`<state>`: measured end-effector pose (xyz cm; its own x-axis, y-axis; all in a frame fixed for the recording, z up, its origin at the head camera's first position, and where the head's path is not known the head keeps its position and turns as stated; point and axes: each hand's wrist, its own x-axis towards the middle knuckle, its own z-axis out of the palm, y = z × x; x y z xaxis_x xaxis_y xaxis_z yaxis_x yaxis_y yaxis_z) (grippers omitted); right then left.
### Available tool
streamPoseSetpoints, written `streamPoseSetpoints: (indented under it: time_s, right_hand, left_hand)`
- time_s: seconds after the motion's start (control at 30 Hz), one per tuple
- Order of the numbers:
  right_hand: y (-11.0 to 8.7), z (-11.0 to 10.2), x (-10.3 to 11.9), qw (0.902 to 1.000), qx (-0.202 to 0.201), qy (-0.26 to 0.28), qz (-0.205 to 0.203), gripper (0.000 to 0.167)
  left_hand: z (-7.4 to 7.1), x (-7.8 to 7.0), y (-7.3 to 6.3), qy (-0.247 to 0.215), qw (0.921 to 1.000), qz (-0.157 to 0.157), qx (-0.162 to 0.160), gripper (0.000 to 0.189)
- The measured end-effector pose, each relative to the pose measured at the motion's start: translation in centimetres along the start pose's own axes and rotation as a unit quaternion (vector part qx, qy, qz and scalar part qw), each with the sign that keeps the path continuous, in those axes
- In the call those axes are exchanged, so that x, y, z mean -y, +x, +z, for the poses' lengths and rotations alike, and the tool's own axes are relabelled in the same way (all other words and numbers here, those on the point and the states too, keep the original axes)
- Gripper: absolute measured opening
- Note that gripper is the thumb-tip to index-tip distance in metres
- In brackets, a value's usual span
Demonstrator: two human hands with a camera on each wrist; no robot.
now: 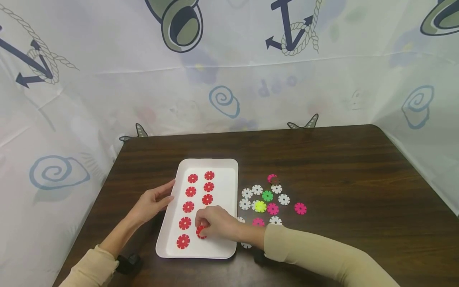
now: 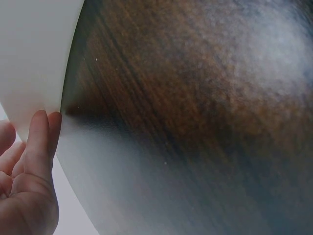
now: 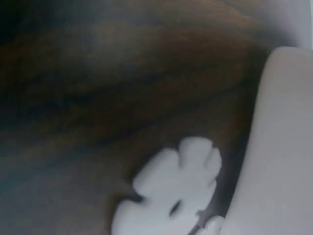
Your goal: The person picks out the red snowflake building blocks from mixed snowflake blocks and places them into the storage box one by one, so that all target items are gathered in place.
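A white tray lies on the table, with red slotted discs set out in two columns. My left hand rests against the tray's left side. In the left wrist view its straight fingers touch the tray edge. My right hand is over the lower part of the tray, pinching a red slotted disc at the foot of the right column. Part of that disc is hidden by the fingers. The right wrist view shows a white slotted disc beside the tray wall, but not the hand.
Right of the tray lie loose slotted discs: several white, several pink, one green, one yellow and one brown. Some overlap; my right forearm covers part of the group. A patterned curtain hangs behind the dark wooden table.
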<state>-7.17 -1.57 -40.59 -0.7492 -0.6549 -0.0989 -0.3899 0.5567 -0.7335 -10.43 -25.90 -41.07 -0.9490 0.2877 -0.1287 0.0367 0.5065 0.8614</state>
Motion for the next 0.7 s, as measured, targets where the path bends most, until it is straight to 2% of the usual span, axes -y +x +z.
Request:
streamPoseSetpoints:
  time_s: [0.23, 0.7]
  right_hand:
    - [0.13, 0.55, -0.21, 0.9992, 0.002, -0.037, -0.011, 0.013]
    - [0.04, 0.86, -0.41, 0.9987, -0.005, -0.05, -0.014, 0.014]
  left_hand:
    - [0.01, 0.13, 0.05, -0.005, 1.0, 0.0, 0.0, 0.061]
    - [0.02, -0.05, -0.03, 0.0, 1.0, -0.004, -0.002, 0.062]
